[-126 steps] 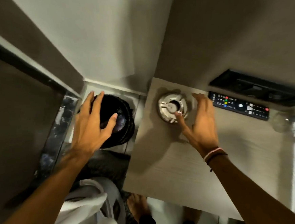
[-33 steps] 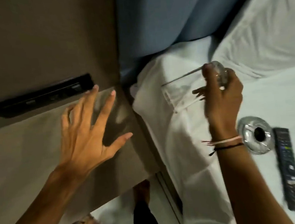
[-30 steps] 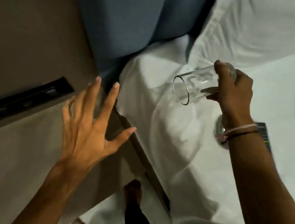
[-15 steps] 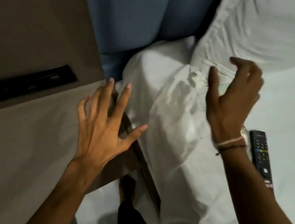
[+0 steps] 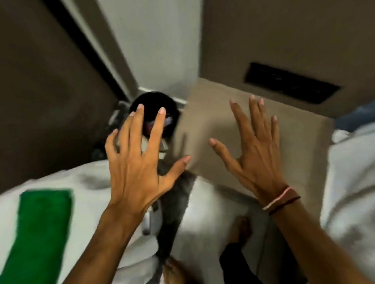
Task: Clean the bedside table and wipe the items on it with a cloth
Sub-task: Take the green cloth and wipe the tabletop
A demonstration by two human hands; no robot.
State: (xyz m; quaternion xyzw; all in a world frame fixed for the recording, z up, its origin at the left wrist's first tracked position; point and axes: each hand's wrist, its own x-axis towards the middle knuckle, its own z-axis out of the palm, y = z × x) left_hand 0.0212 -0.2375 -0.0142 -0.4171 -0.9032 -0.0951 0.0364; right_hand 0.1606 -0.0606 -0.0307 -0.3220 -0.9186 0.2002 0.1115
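Hovering spread and empty — left hand (image 5: 137, 166) above black bin (image 5: 158, 119), right hand (image 5: 253, 152) over bedside table (image 5: 298, 133).

Matt, pale wood-grain bedside table (image 5: 259, 122); soft green cloth (image 5: 35, 241) on white fabric bedding (image 5: 84, 179); glossy black round bin (image 5: 156, 106).

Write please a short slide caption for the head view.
Both hands, left and right, spread empty above the bedside table; green cloth lies nearby.
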